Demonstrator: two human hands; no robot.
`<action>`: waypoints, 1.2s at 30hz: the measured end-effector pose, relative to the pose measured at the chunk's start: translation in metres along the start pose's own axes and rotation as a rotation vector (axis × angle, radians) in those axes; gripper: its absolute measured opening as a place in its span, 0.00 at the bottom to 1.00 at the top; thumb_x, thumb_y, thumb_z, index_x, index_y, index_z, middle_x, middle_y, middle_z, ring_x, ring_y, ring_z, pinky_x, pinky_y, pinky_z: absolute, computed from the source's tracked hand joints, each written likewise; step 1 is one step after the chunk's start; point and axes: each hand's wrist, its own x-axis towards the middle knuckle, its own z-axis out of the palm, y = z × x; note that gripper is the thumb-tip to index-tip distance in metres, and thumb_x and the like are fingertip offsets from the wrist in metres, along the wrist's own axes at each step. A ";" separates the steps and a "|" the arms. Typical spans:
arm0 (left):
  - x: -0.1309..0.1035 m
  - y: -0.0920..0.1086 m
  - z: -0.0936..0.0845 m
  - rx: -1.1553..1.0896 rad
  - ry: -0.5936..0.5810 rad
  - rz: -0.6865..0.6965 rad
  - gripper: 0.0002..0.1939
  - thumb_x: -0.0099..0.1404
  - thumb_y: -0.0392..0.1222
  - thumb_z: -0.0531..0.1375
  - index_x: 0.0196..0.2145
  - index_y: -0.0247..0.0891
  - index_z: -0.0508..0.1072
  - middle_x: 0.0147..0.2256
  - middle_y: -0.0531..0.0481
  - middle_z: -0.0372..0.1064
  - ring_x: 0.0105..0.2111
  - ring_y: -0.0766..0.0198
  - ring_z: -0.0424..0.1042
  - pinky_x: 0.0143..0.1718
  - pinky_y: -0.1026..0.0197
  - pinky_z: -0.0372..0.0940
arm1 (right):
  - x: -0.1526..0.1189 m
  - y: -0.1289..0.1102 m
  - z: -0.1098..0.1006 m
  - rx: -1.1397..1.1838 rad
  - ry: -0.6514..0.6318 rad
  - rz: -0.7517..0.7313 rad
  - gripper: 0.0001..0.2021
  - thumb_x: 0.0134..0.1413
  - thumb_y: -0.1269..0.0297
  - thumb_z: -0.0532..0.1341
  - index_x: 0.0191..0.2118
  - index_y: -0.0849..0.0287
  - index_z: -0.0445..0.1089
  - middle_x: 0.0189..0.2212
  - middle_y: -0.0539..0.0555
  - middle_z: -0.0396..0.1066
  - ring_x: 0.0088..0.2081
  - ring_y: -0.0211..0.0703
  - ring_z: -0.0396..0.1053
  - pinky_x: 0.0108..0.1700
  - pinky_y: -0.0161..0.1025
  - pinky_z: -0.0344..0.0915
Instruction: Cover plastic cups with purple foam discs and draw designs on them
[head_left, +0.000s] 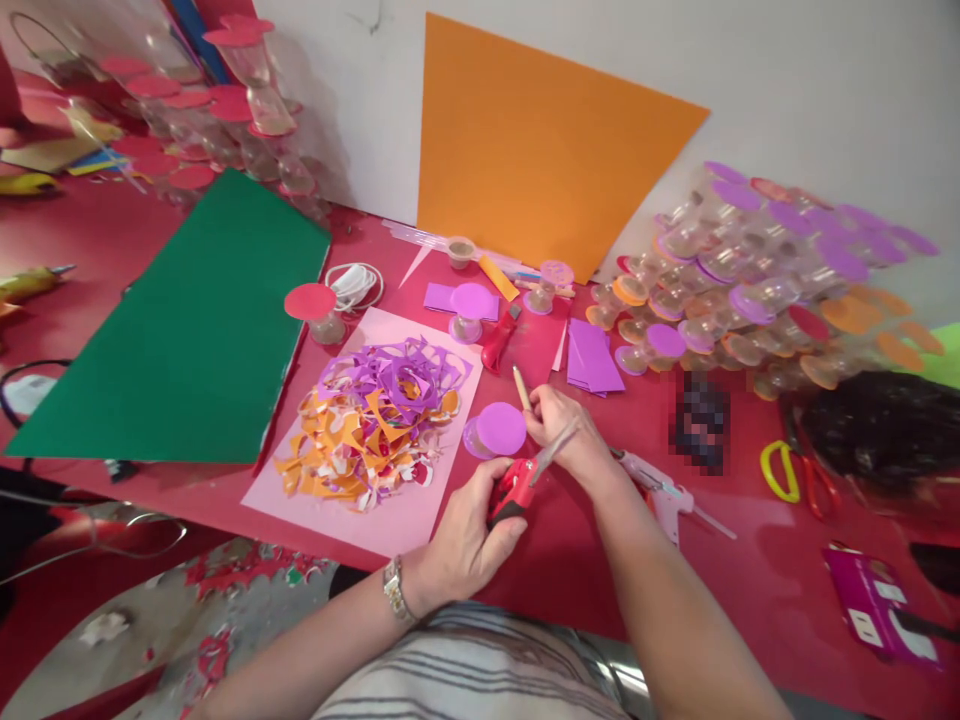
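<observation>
Between both hands (465, 545) (566, 430), cutter (517, 485) (red)

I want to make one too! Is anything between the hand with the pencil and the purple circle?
Nothing visible is. The right hand, holding a thin wooden pencil, sits right beside the round purple paper circle on the red table. The left hand holds red-handled scissors just below it.

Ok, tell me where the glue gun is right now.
In the head view the glue gun lies on the red table, right of centre, just beside the right hand and its forearm, left of the yellow-handled scissors.
</observation>
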 end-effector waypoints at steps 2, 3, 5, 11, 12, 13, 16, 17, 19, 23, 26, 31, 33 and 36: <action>0.000 0.001 -0.001 -0.006 -0.016 0.002 0.26 0.70 0.60 0.47 0.53 0.37 0.60 0.40 0.44 0.68 0.37 0.57 0.68 0.41 0.56 0.65 | 0.001 0.005 -0.005 -0.022 0.001 0.036 0.05 0.56 0.67 0.58 0.38 0.58 0.69 0.31 0.55 0.75 0.34 0.46 0.73 0.35 0.39 0.63; 0.000 0.002 -0.002 -0.007 -0.020 0.003 0.26 0.70 0.60 0.47 0.53 0.36 0.60 0.40 0.44 0.68 0.36 0.57 0.69 0.41 0.56 0.65 | 0.004 0.008 -0.008 -0.032 0.005 0.058 0.05 0.56 0.67 0.57 0.39 0.58 0.69 0.32 0.56 0.75 0.34 0.47 0.73 0.35 0.39 0.63; 0.000 0.001 -0.003 -0.005 -0.015 0.007 0.26 0.70 0.60 0.46 0.53 0.36 0.60 0.40 0.44 0.68 0.35 0.58 0.69 0.40 0.56 0.65 | 0.014 0.010 -0.013 -0.047 0.016 0.098 0.07 0.57 0.67 0.57 0.40 0.59 0.69 0.33 0.57 0.76 0.35 0.47 0.74 0.36 0.39 0.63; -0.001 -0.005 -0.003 0.014 0.020 0.042 0.24 0.71 0.57 0.48 0.54 0.36 0.60 0.38 0.44 0.69 0.34 0.57 0.69 0.38 0.57 0.66 | 0.053 0.003 -0.016 -0.041 0.037 0.124 0.07 0.57 0.68 0.57 0.41 0.60 0.69 0.34 0.59 0.77 0.39 0.49 0.75 0.39 0.40 0.64; -0.001 -0.007 -0.003 0.021 0.021 0.044 0.24 0.71 0.56 0.48 0.54 0.35 0.60 0.37 0.45 0.70 0.34 0.58 0.69 0.37 0.57 0.65 | 0.056 0.001 -0.016 -0.036 0.043 0.116 0.07 0.57 0.67 0.58 0.41 0.61 0.69 0.34 0.59 0.77 0.39 0.50 0.75 0.38 0.40 0.64; -0.001 -0.007 -0.002 0.031 0.021 0.045 0.24 0.71 0.56 0.49 0.54 0.35 0.60 0.36 0.45 0.70 0.33 0.59 0.69 0.36 0.58 0.65 | 0.056 0.000 -0.017 -0.029 0.049 0.104 0.07 0.57 0.66 0.58 0.41 0.60 0.69 0.34 0.60 0.77 0.39 0.50 0.75 0.38 0.40 0.64; -0.001 -0.009 -0.002 0.066 0.014 0.041 0.24 0.71 0.57 0.50 0.53 0.35 0.62 0.36 0.44 0.71 0.32 0.59 0.71 0.35 0.59 0.66 | 0.042 0.003 -0.021 0.001 0.072 0.052 0.06 0.57 0.65 0.58 0.40 0.59 0.69 0.35 0.59 0.77 0.39 0.51 0.75 0.37 0.41 0.65; 0.000 -0.009 -0.002 0.074 0.006 0.036 0.24 0.71 0.56 0.50 0.53 0.35 0.62 0.37 0.43 0.71 0.33 0.58 0.72 0.35 0.58 0.66 | 0.033 0.006 -0.023 0.013 0.082 0.039 0.06 0.57 0.65 0.58 0.39 0.58 0.69 0.35 0.59 0.77 0.38 0.51 0.75 0.37 0.42 0.65; 0.001 -0.009 -0.003 0.085 -0.020 0.016 0.23 0.71 0.55 0.50 0.53 0.35 0.62 0.39 0.41 0.73 0.36 0.55 0.74 0.37 0.56 0.68 | 0.010 0.014 -0.027 0.041 0.103 0.027 0.04 0.56 0.66 0.59 0.37 0.57 0.70 0.33 0.56 0.77 0.36 0.49 0.76 0.36 0.41 0.66; 0.004 -0.011 -0.002 0.133 -0.087 -0.042 0.20 0.70 0.51 0.52 0.53 0.36 0.64 0.43 0.39 0.74 0.40 0.53 0.76 0.42 0.53 0.71 | -0.044 0.049 -0.044 0.093 0.143 0.091 0.06 0.58 0.63 0.59 0.39 0.55 0.72 0.32 0.52 0.78 0.34 0.42 0.76 0.38 0.38 0.69; 0.008 -0.014 0.000 0.186 -0.091 -0.044 0.19 0.68 0.50 0.55 0.52 0.38 0.65 0.43 0.41 0.74 0.40 0.55 0.77 0.43 0.55 0.71 | -0.085 0.099 -0.074 0.061 0.184 0.258 0.10 0.58 0.58 0.58 0.38 0.54 0.74 0.31 0.51 0.78 0.33 0.39 0.76 0.35 0.35 0.67; 0.012 -0.019 0.002 0.353 -0.034 -0.005 0.21 0.67 0.50 0.55 0.52 0.36 0.64 0.41 0.42 0.75 0.38 0.54 0.78 0.39 0.56 0.73 | -0.150 0.200 -0.129 -0.196 0.390 0.711 0.10 0.57 0.65 0.56 0.38 0.60 0.74 0.33 0.60 0.77 0.36 0.48 0.74 0.38 0.44 0.65; 0.013 -0.020 0.002 0.424 -0.017 0.022 0.21 0.66 0.50 0.54 0.52 0.36 0.63 0.42 0.41 0.75 0.38 0.54 0.78 0.38 0.56 0.73 | -0.169 0.226 -0.138 -0.272 0.374 0.822 0.09 0.54 0.70 0.56 0.37 0.60 0.74 0.34 0.61 0.77 0.36 0.50 0.73 0.38 0.45 0.64; 0.012 -0.021 0.004 0.514 0.001 0.060 0.21 0.67 0.51 0.53 0.51 0.35 0.63 0.40 0.42 0.76 0.36 0.55 0.78 0.35 0.58 0.73 | -0.186 0.244 -0.134 -0.328 0.250 0.882 0.09 0.54 0.72 0.57 0.36 0.60 0.75 0.36 0.63 0.76 0.37 0.52 0.72 0.38 0.46 0.62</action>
